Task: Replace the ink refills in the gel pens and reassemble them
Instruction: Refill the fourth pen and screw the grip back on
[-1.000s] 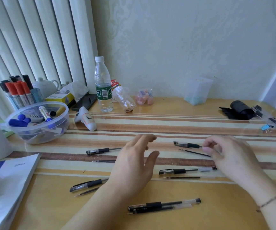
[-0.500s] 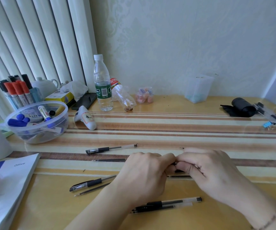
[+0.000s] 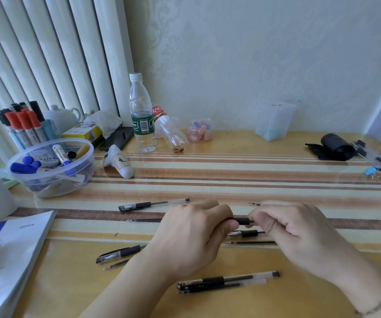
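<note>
Both hands meet over the middle of the table on one black gel pen (image 3: 242, 220); only its rubber grip shows between them. My left hand (image 3: 191, 235) clasps one end, my right hand (image 3: 299, 235) pinches the other. Under the hands lie another gel pen (image 3: 245, 233) and a thin refill (image 3: 251, 242). A capped pen (image 3: 154, 204) with a refill (image 3: 144, 219) beside it lies to the left. A further pen (image 3: 120, 253) sits lower left. Nearest me lies a pen (image 3: 228, 280) with a clear barrel.
A clear tub of markers (image 3: 52, 167) stands at the left, with a marker cup (image 3: 24, 127) behind it. A water bottle (image 3: 141, 115) stands at the back. White booklets (image 3: 13, 253) lie lower left. A black roll (image 3: 332, 146) and clips (image 3: 371, 171) sit far right.
My right hand picked a pen up from the right of the table and brought it to the centre. My left hand closed onto it. Both hands now hold it together.
</note>
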Demonstrator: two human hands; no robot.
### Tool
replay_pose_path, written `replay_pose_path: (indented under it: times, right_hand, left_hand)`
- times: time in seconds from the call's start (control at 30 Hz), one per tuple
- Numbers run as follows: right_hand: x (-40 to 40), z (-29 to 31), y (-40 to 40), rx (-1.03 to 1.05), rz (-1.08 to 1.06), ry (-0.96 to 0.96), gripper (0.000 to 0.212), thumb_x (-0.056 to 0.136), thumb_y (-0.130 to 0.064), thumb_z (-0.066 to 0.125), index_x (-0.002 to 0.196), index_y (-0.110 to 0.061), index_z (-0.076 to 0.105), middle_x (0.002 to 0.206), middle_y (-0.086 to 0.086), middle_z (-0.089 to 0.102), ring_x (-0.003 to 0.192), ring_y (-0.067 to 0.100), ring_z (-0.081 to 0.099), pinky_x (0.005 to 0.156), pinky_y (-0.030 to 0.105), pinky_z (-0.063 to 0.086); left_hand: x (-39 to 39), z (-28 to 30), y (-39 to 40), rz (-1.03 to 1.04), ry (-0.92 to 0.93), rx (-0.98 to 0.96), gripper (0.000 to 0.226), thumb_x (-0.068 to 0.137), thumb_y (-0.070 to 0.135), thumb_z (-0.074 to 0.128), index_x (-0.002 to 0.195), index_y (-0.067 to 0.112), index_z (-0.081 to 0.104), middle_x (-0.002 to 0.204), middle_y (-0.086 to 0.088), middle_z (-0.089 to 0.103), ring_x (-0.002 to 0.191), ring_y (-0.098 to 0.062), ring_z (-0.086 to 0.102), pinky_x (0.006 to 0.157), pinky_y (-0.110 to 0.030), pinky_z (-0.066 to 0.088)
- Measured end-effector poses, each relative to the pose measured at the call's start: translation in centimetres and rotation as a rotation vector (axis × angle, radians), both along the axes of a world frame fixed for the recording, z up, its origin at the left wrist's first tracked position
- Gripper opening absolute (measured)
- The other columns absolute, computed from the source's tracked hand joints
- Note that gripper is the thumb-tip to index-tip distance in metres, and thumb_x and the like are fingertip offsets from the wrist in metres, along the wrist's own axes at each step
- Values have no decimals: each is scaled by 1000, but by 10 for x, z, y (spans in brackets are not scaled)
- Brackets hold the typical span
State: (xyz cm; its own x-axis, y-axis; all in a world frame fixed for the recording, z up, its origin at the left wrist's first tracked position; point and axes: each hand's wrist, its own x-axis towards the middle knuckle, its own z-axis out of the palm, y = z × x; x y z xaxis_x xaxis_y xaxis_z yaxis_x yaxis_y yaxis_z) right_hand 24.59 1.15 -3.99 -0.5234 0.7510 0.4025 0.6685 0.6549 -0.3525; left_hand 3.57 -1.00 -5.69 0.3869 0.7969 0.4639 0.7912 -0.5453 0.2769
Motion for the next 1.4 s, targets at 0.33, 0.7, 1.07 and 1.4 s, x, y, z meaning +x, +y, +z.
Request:
replay_pose_path:
  times: [0.33,0.7,1.07,1.4]
  right_hand:
    - [-5,-10,1,142,-31,116,28,90,-46,49,83,-34,73,67,-18,64,52,8,56,42,31,45]
    - [-4,-8,2,64,-52,60,41,91,-60,37,105,-36,67,87,-26,63,72,-9,59,55,19,52]
    - [-2,-8,1,-8,-65,15,31,92,-51,42,107,-38,65,78,-22,68,66,2,63,56,26,54]
    - [40,-1,28,-113,-328,-3,11,87,-24,64,85,-32,57,78,-22,54,73,-5,53,62,20,44]
  left_hand:
    - [-5,-1,4,-2,-155,-78,46,95,56,38,71,20,54,59,4,48,58,-17,45,50,-35,38]
    - [-15,-2,10,44,-229,-108,55,93,62,34,65,18,53,59,2,51,58,-18,48,52,-37,43]
    - [-11,-1,10,41,-387,-140,40,96,46,47,68,21,61,58,15,56,60,-6,53,53,-19,38]
    - [-30,4,18,214,-474,-150,30,96,31,53,68,22,59,46,18,51,38,-7,38,43,-16,28]
